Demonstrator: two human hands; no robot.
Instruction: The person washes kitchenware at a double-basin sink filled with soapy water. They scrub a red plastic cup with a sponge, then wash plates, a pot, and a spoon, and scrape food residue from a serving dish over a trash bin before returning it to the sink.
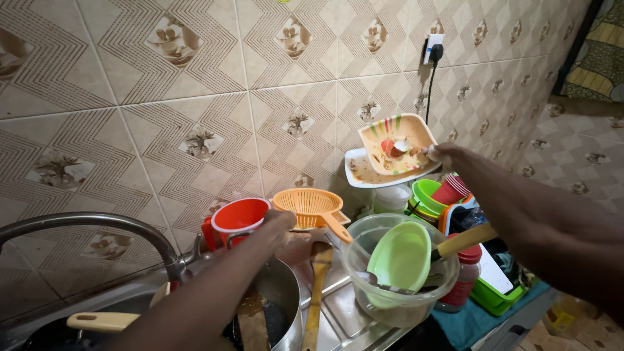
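The right hand (448, 156) has its fingers clamped on the soiled square plates (393, 153), lifted off the counter (344, 312), while the left hand (283, 227) grips the steel pot (283, 292), all still unwashed

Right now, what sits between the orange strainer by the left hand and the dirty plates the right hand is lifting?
In the head view, nothing solid: only tiled wall shows between the orange strainer and the dirty plates. The lidded clear tub sits below that line.

Beige wall tiles (195, 97) carry zigzag lines and flower motifs. A white socket (433, 47) (black plug inserted) sits high. A curved steel tap (97, 224) stands lower left.
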